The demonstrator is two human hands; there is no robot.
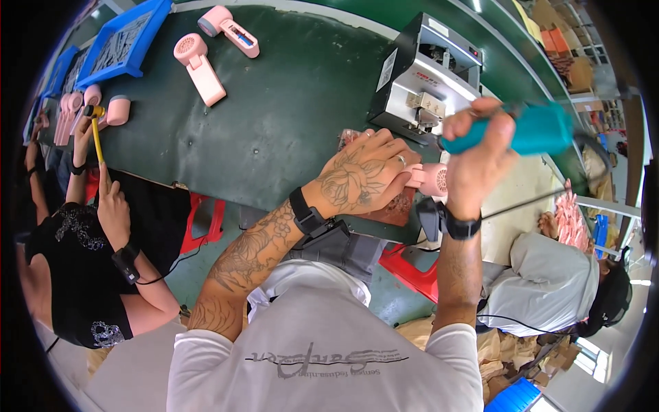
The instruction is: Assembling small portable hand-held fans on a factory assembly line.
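Note:
My left hand (367, 172) lies over a pink handheld fan, its fingers wrapped on the handle. The fan's round grilled head (432, 180) sticks out on the right side of my fingers. Beneath them is a reddish mat (392, 211) on the green worktop. My right hand (480, 154) is closed around a teal electric screwdriver (525, 130), smeared by motion and tilted, its rear end to the right with a cable. The screwdriver's tip is hidden or too blurred to make out, near the front of a silver and black screw feeder (425, 75).
Two pink fans (206, 79) (237, 34) lie farther back on the green worktop (288, 89). At the far left stands a blue tray (141, 58) of grey parts. A co-worker on the left holds a yellow-handled hammer (97, 141); another person (549, 281) sits at right.

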